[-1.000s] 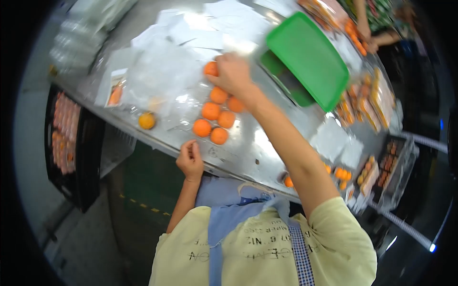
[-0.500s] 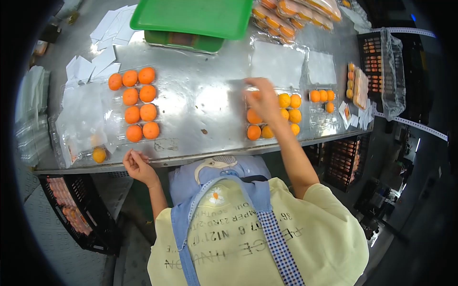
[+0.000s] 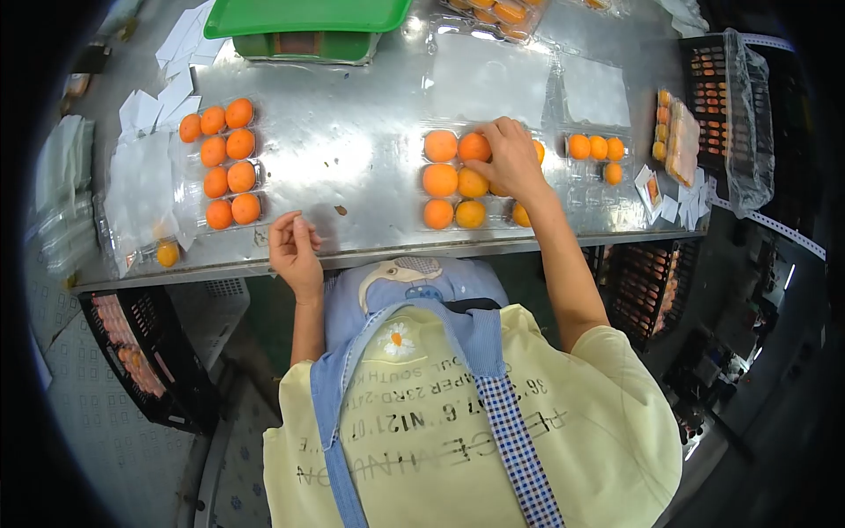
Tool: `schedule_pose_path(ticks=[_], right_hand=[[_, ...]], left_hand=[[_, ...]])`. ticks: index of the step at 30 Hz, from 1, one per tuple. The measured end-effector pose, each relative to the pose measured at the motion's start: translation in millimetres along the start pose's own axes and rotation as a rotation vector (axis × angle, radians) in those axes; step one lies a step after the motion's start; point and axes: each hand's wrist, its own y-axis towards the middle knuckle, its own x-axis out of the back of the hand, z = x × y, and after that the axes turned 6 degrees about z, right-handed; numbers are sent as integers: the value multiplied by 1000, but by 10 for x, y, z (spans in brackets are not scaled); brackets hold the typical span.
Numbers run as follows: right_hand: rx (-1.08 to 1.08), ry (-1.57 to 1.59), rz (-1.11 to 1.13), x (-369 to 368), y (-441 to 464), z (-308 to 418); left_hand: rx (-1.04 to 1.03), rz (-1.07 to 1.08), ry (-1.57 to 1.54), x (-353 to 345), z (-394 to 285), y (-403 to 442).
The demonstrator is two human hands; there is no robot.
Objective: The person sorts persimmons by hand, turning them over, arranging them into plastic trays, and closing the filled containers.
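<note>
Several oranges fill a clear plastic tray (image 3: 456, 195) on the metal table. My right hand (image 3: 513, 161) reaches over this tray, its fingers curled round an orange (image 3: 474, 148) in the back row; the palm hides part of the tray. Near the table's front edge, my left hand (image 3: 297, 249) hovers with fingers bent; whether anything small is between them cannot be made out. To its left a second clear tray holds orange fruit (image 3: 239, 143) in rows. One yellowish orange (image 3: 168, 254) sits by a sheet-covered tray at the far left.
A green tray (image 3: 304, 16) lies at the back of the metal table (image 3: 352, 243). White cards (image 3: 139, 113) are scattered at the left. Packed fruit trays (image 3: 682, 141), a small fruit tray (image 3: 613, 173) and a black crate (image 3: 709, 92) are at the right. Another crate (image 3: 154, 356) stands lower left.
The view has swung to the right. My right hand has left the left fruit tray and come over the other one, now at an orange in its back row. My left hand stays by the table's edge.
</note>
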Motion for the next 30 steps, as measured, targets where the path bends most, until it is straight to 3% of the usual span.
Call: schedule_pose_path(ticks=[7,10,13,16,20,21,25,28,30], right_hand=[[-25,117,103,108,30,-4],[-174,578,5,179,-84,49],[-249,1305,77,335,-248,215],[-228,1535,140,354,-422,444],[-256,1602,93,306,-576,758],[-273,1484,72,309,-613,781],[-297,1445,-64,217,-758,808],[-233,1337,-189,142,-839,849],[-188,1350,-201,154,-844,907]], left_hand=[[47,101,39,-271,-43,-115],[75,232,91,-429,-157,-91],[0,428,142,-798,-481,-28],[-141,628,156,-1093,-753,11],[-224,789,135,-1156,-743,53],[-195,804,110,-1133,-751,50],[471,890,-521,-940,-517,106],[446,978,-520,-867,-599,112],[281,942,-404,-904,-689,11]])
